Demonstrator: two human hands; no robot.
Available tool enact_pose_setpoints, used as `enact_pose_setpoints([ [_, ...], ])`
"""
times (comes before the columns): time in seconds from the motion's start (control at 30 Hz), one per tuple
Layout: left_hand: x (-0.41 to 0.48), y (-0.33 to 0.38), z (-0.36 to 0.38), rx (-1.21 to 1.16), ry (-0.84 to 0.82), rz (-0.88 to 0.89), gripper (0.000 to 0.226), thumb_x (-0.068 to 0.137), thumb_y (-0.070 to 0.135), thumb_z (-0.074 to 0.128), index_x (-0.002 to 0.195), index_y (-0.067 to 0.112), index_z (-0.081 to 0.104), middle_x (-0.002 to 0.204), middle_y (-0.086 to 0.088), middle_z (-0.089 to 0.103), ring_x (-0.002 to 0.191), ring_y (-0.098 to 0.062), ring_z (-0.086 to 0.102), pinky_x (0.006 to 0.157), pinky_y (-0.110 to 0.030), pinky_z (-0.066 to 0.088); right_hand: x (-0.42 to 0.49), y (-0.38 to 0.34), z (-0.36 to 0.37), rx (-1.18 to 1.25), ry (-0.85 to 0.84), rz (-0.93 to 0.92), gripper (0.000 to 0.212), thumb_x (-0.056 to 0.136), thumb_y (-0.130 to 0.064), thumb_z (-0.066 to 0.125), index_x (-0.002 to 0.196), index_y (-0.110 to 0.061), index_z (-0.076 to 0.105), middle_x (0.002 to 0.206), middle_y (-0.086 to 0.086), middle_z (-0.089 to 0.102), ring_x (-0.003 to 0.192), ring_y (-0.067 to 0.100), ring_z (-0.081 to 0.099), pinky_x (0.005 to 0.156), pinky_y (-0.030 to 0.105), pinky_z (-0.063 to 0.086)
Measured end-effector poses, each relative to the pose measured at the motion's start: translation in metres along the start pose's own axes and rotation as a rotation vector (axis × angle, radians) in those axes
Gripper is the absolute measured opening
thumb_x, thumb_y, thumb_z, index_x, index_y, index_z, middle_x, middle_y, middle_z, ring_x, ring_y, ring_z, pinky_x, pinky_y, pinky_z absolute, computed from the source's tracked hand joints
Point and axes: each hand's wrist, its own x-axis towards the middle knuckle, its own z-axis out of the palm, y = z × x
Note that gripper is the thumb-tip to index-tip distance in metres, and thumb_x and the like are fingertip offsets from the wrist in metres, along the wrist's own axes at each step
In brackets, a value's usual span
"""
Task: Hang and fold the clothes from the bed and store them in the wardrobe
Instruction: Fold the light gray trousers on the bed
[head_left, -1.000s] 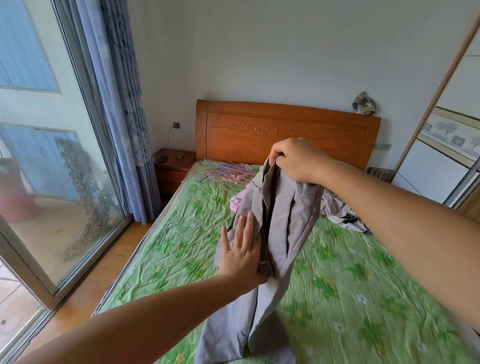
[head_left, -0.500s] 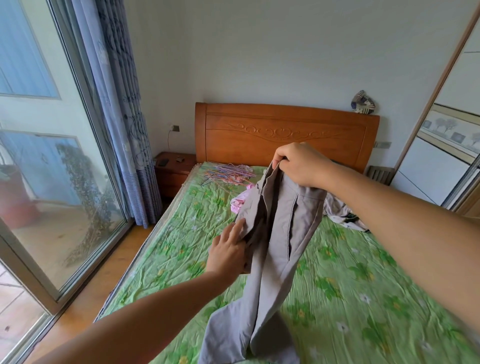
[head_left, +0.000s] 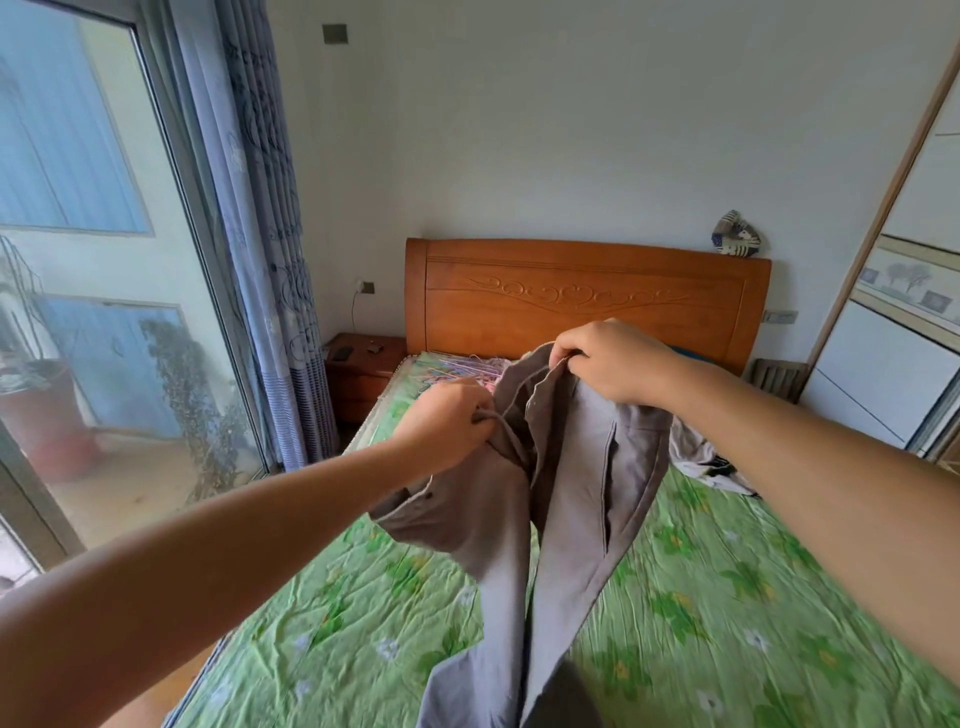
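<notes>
One bed (head_left: 727, 597) with a green flowered sheet fills the space in front of you, with one wardrobe (head_left: 893, 374) with pale sliding doors to your right. On your left are one glass door (head_left: 104, 312) and one blue curtain (head_left: 260, 234). One wooden headboard (head_left: 587, 296) stands against the far wall. One pair of grey trousers (head_left: 571, 509) hangs over the sheet, waistband up, both legs falling toward the bottom edge of the view. One more grey garment (head_left: 696, 457) lies crumpled on the bed behind your right forearm. One nightstand (head_left: 363, 374) sits left of the headboard. One heap of thin coloured hangers (head_left: 457, 366) lies near the headboard, too tangled to count. Both your hands hold the trousers. Your right grip (head_left: 613, 364) is curled over the top of the waistband. Your left grip (head_left: 447, 426), lower and just beside it, pinches a bunched fold at the waist. One small patterned object (head_left: 735, 236) rests on top of the headboard.
</notes>
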Motion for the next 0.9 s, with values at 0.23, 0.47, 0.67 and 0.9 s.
enact_pose_setpoints([
  [0.23,0.024,0.003,-0.034,0.025,0.081,0.115,0.031,0.083,0.039,0.078,0.073,0.023,0.054,0.074,0.012,0.049,0.071,-0.017,0.053,0.063,-0.033,0.045,0.004,-0.003,-0.013,-0.087,0.052,0.009,0.021,0.090,-0.015,0.048,0.091,-0.024,0.067,0.076,-0.012,0.058,0.080,0.020,0.058,0.065,0.031,0.036],
  [0.47,0.044,-0.008,-0.062,0.066,-0.490,0.169,0.021,0.086,0.031,0.076,0.089,0.018,0.060,0.078,0.031,0.066,0.080,0.011,0.059,0.069,-0.007,0.041,-0.002,-0.003,-0.012,-0.109,0.025,0.000,0.008,0.095,-0.027,0.063,0.092,-0.022,0.069,0.087,-0.002,0.066,0.087,0.023,0.059,0.071,0.033,0.041],
  [0.67,0.031,-0.016,-0.065,0.133,-0.536,0.165,0.008,0.092,0.020,0.068,0.099,0.021,0.071,0.093,0.006,0.072,0.087,-0.014,0.065,0.076,-0.031,0.053,-0.010,-0.015,0.004,-0.116,0.055,-0.028,0.017,0.101,-0.024,0.049,0.090,-0.015,0.057,0.093,0.002,0.060,0.089,0.025,0.055,0.072,0.035,0.038],
  [0.9,0.035,-0.009,-0.072,0.181,-0.194,0.045,0.033,0.085,0.047,0.073,0.070,0.031,0.048,0.075,0.011,0.058,0.069,-0.009,0.053,0.055,-0.026,0.041,-0.015,-0.024,-0.004,0.082,0.098,-0.023,0.010,0.090,-0.014,0.057,0.094,-0.022,0.053,0.074,-0.002,0.059,0.062,0.019,0.052,0.054,0.034,0.035],
])
